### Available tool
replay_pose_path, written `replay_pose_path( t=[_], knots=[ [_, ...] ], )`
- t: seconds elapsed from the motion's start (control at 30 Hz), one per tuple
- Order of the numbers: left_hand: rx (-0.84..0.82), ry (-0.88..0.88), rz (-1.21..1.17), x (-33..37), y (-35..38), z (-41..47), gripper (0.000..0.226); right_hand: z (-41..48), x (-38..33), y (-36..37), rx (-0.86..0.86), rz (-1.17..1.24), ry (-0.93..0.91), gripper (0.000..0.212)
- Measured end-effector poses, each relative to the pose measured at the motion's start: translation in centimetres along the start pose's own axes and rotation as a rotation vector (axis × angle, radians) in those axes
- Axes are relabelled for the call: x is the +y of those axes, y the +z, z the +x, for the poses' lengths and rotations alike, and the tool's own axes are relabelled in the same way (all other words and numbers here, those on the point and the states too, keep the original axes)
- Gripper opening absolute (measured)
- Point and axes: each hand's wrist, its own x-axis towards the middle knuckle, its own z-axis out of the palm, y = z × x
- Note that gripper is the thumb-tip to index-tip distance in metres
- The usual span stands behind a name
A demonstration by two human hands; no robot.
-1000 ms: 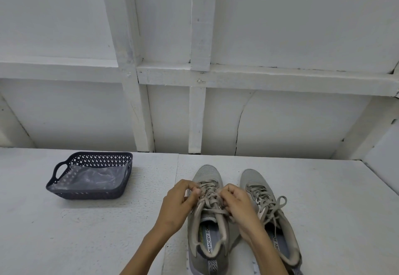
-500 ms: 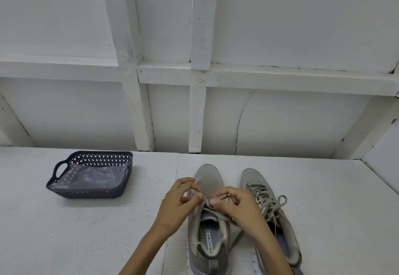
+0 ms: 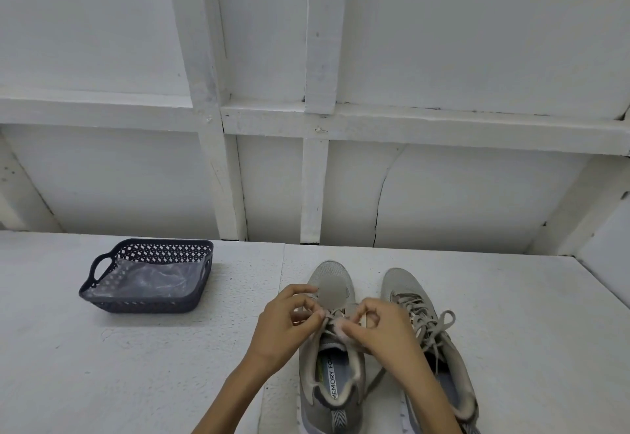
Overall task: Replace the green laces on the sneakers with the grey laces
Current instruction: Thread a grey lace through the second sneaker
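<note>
From the head view, your left hand (image 3: 284, 322) and right hand (image 3: 381, 328) meet over the left sneaker (image 3: 332, 358), both pinched shut on its lace (image 3: 330, 315) just above the tongue; the lace looks grey-beige here, and I cannot tell whether it is being knotted or loosened. The right sneaker (image 3: 431, 341) stands just beside it, laced and tied in a loose bow. A dark basket (image 3: 146, 276) sits well apart to the left with something clear and crumpled inside; no green laces can be made out anywhere. The likeliest trouble, as I judge it, is the pinch slipping so the knot goes slack, or a sharp tug dragging the unweighted sneaker toward you, since nothing pins it down. A stray lace end trails between the two sneakers and could snag under your right wrist. Your right forearm also crosses over the other sneaker's heel, so a wide elbow sweep could knock it askew. The counter (image 3: 511, 314) is bare to the right and between sneakers and basket, giving room; its near edge lies out of sight, so keep the pair back.
</note>
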Motion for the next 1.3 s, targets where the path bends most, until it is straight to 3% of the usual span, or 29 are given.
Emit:
replay_pose_path(
  t=[0.13, 0.27, 0.37, 0.5, 0.57, 0.83, 0.97, 1.13, 1.3],
  knots=[
    [-0.006, 0.017, 0.039, 0.0, 0.2, -0.3, 0.012, -0.4, -0.4, 0.2, 0.025, -0.12, -0.08, 0.011],
    [0.019, 0.022, 0.015, -0.1, 0.3, -0.8, 0.018, -0.6, -0.5, 0.5, 0.06, -0.067, -0.103, 0.012],
    [0.025, -0.013, -0.081, -0.8, 0.2, -1.3, 0.032, -1.0, -0.2, 0.6, 0.025, 0.177, 0.026, 0.016],
    [-0.009, -0.05, -0.146, -1.0, 0.1, -1.4, 0.025, -1.0, 0.6, 0.5, -0.056, 0.65, 0.29, 0.024],
    [-0.018, -0.049, -0.116, -0.4, 0.2, -1.2, 0.023, -1.0, 0.6, 0.2, -0.057, 0.764, 0.32, 0.028],
    [-0.004, 0.043, -0.07, 0.2, 0.5, -1.2, 0.023, -0.7, 0.4, 0.5, -0.065, 0.392, 0.142, 0.03],
    [0.106, -0.043, -0.188, 0.1, 0.9, -1.7, 0.01, -1.0, 0.8, 1.2, 0.038, 0.567, 0.215, 0.026],
    [0.234, -0.092, -0.264, 0.2, 2.0, -2.5, 0.015, -1.4, 0.9, 2.2, 0.213, 0.883, 0.284, 0.028],
    [0.267, -0.113, -0.294, 0.3, 2.2, -2.7, 0.016, -1.5, 1.3, 2.5, 0.252, 0.876, 0.282, 0.029]
  ],
)
